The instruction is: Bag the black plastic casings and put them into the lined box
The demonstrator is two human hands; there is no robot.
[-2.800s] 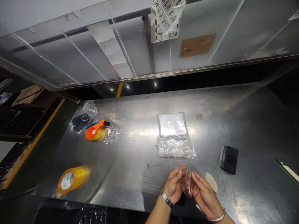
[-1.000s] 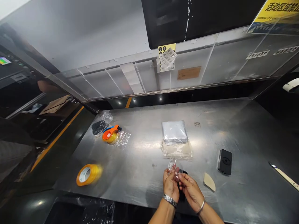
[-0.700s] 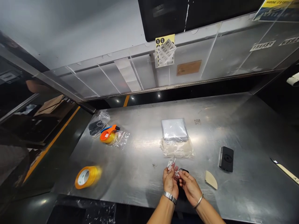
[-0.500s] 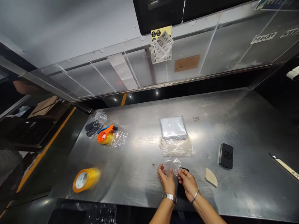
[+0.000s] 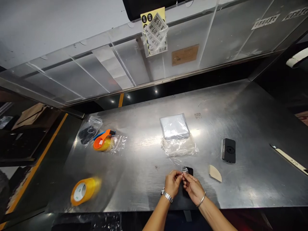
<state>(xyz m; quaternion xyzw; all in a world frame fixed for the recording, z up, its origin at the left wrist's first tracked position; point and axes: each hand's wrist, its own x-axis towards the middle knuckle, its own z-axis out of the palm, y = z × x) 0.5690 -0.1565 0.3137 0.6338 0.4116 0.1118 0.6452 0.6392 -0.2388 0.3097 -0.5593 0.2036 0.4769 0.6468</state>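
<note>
Close together near the table's front edge, my left hand [image 5: 173, 183] and my right hand [image 5: 193, 186] both pinch a small clear plastic bag [image 5: 178, 161]. The bag reaches up and away from my fingertips, and its lower part is hidden by them. Under and behind my right hand lies a black flat object [image 5: 190, 170], partly covered, so its kind is unclear. Just beyond the hands is a stack of clear plastic bags [image 5: 175, 126], with more crinkled clear bags [image 5: 180, 146] at its near side.
Right of my hands lie a beige wedge-shaped piece [image 5: 215, 173], a black rectangular device [image 5: 229, 150] and a thin cutter-like tool [image 5: 288, 158]. Leftward are a yellow tape roll [image 5: 83, 191], an orange tape dispenser [image 5: 102, 140] and a bag with black items [image 5: 88, 133]. A clear panel [image 5: 134, 64] stands behind.
My left hand has moved in against my right, its spread fingers now pinched on the bag. The bag looks narrower and lower. The whole view has shifted slightly.
</note>
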